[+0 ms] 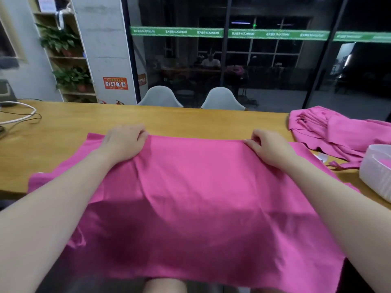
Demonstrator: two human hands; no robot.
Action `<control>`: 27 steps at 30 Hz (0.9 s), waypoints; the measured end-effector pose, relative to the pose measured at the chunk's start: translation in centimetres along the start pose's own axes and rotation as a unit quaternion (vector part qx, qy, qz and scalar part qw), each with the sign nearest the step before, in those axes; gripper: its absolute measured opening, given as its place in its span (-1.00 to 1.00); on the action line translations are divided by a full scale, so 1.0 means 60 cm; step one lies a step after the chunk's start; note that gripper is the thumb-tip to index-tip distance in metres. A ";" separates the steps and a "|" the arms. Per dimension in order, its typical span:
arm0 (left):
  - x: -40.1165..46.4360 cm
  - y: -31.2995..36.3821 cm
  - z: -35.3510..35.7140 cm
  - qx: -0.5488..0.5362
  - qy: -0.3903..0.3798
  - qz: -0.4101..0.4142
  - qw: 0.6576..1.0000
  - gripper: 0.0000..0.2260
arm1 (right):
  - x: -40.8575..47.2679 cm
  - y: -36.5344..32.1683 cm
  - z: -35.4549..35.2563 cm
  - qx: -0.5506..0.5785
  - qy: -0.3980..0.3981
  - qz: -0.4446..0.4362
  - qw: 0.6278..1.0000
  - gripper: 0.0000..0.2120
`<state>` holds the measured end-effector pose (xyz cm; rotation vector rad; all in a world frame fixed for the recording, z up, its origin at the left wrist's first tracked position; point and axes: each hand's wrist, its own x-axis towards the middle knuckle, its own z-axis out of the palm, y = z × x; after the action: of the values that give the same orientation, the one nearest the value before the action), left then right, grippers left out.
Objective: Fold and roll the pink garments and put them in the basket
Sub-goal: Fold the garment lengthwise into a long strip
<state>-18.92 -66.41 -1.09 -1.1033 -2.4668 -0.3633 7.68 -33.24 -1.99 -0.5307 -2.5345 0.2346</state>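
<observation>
Two hands, left hand (124, 142) and right hand (268, 149), pinching pink garment (190, 187), wooden table (63, 132), dark glass wall (232, 60)

We record even indoor light from overhead on the wooden table (169, 117). A soft, dark shadow falls on the pink garment (190, 187) at its edge nearest the camera. Behind the table, the glass wall (232, 60) is dark and carries dim reflections. Wide-angle distortion bows the table's far edge. Slight blur softens everything, most toward the frame corners.
</observation>
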 end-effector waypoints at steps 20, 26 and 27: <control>0.021 -0.016 0.131 -0.025 -0.054 -0.029 0.998 -0.79 | 0.041 0.064 0.127 0.028 -0.061 0.047 0.997 -0.72; -0.026 -0.012 0.108 -0.027 -0.050 -0.025 0.998 -0.79 | 0.004 0.053 0.115 0.034 -0.053 0.043 0.997 -0.72; -0.035 -0.010 0.103 -0.027 -0.050 -0.023 0.998 -0.79 | -0.004 0.052 0.113 0.033 -0.053 0.043 0.997 -0.72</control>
<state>-19.73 -65.71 -7.56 -1.1130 -2.5866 -0.3997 5.23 -30.92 -8.61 -0.6177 -2.5987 0.3870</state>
